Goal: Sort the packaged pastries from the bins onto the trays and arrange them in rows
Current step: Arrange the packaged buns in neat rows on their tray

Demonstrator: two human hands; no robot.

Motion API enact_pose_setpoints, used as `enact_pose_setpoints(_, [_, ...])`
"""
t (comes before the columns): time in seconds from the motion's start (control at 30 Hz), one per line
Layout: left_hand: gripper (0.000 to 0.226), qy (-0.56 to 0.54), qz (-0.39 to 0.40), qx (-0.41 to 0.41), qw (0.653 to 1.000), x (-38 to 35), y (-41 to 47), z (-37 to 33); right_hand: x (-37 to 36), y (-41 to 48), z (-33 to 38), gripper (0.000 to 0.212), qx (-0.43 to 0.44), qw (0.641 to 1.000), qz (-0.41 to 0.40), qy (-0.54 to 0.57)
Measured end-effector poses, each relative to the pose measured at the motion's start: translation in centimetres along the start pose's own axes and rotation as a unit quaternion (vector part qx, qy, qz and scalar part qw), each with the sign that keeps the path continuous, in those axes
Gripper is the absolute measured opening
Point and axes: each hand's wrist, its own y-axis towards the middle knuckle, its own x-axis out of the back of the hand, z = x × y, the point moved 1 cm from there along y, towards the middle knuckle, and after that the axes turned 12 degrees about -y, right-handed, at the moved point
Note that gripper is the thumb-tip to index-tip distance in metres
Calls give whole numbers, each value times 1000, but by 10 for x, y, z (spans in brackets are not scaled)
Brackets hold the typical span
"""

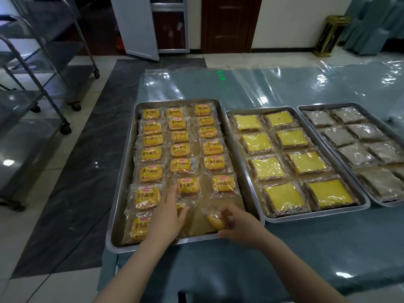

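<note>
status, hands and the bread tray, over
left hand flat on the middle column's near end. right hand grips a bread packet over the left tray, near right gap. nothing in the way.

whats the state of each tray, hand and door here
left tray, nearly full of bread packets, near right corner bare
middle tray, full, two columns of yellow cakes
right tray, grey cakes, partly out of frame
left hand, open, reaching over packets
right hand, holding a bread packet over the bare corner
white door, open

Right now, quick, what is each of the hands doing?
Left hand: open, fingers straight, reaching over the packets in the tray.
Right hand: closed, pinching a wrapped pastry.
</note>
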Motion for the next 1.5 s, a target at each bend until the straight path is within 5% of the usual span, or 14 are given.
enact_pose_setpoints(0.27, [91, -59, -16, 27, 998, 7, 3, 3, 20, -4, 2, 8, -67, 961, -97, 250])
enact_pose_setpoints(0.47, [54, -99, -14, 13, 995, 12, 17, -2, 32, -6, -4, 14, -77, 931, -117, 336])
enact_pose_setpoints(0.63, [33, -31, 53, -11, 998, 7, 39, -21, 40, 1, -11, 11, -64, 912, -224, 337])
enact_pose_setpoints(0.77, [31, 51, 155, -37, 986, -10, 45, -33, 55, 7, -12, 14, -44, 880, -265, 392])
enact_pose_setpoints(0.87, [27, 88, 152, -58, 983, -26, 37, -28, 63, 13, -9, 20, -24, 869, -273, 411])
enact_pose_setpoints(1.0, [47, 63, 51, -86, 993, -30, 23, -11, 59, 24, -3, 22, 14, 926, -268, 267])
enact_pose_setpoints(1.1, [38, 72, 65, -98, 990, -26, 14, 2, 50, 29, 5, 25, 90, 971, -219, 15])
enact_pose_setpoints(1.2, [27, 86, 77, -127, 985, -23, 8, 8, 36, 38, 11, 17, 166, 958, -111, -207])
enact_pose_setpoints(1.27, [30, 94, 84, -128, 984, -24, 4, 10, 25, 40, 11, 18, 182, 941, -87, -272])
enact_pose_setpoints(1.37, [39, 107, 95, -115, 983, -26, -2, 11, 6, 37, 5, 43, 176, 917, -162, -319])
enact_pose_setpoints(1.5, [50, 140, 175, -107, 969, -29, -7, 11, -10, 33, -9, 64, 118, 950, -108, -268])
